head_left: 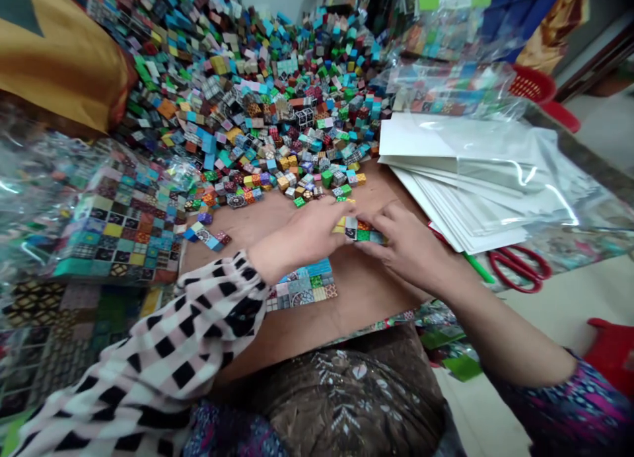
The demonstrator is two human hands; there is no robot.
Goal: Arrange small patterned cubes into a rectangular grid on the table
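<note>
Between my two hands lies a short double row of small patterned cubes [363, 234] in yellow, black, orange, green and grey. My left hand [314, 232], in a checkered sleeve, closes its thumb and fingers at the yellow left end. At the other end, my right hand [403, 246] has its thumb and fingers closed around the row. Partly covered by my left wrist, a flat block of joined cubes [302, 288] with blue, green and patterned faces rests on the brown board [366, 285].
A large heap of loose cubes [277, 113] spreads across the back. At right are white cards [446, 173] in clear plastic, red-handled scissors [520, 270] and a green pen [478, 267]. Wrapped cube panels [119, 226] stand at left, below a golden bag [59, 54].
</note>
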